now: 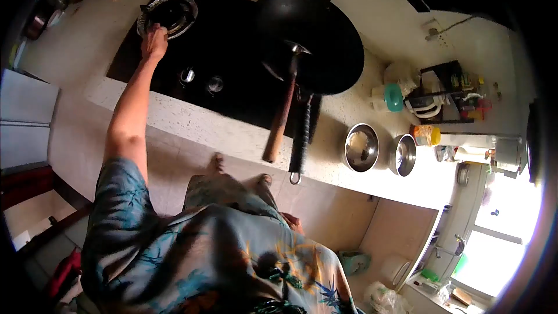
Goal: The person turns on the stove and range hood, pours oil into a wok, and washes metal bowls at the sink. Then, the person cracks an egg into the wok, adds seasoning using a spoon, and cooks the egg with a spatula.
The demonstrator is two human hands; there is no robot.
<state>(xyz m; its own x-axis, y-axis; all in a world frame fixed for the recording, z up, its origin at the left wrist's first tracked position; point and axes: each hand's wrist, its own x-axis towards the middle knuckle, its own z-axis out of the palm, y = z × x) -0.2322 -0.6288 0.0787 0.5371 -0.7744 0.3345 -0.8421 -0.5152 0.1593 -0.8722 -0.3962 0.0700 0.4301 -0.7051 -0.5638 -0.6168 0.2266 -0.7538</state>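
Observation:
My left hand (154, 42) reaches out to the near edge of the left burner (187, 7), which has a shiny foil ring round it. Its fingers are closed, and what they hold, if anything, is too small to make out. My right hand (294, 222) hangs low beside my patterned clothes, below the counter edge, mostly hidden, so its fingers cannot be read. On the right of the black stove (226, 23) sits a large black wok (325, 29). A wooden-handled spatula (282, 117) rests in it, beside the wok's own dark handle (301, 139).
Two stove knobs (186, 75) sit near the front edge. Two metal bowls (361, 166) (403, 156) stand on the right counter, near a yellow-labelled jar (427, 135) and a teal-lidded container (393, 98). A rack (444, 113) of small goods stands behind. A bright window lies at far right.

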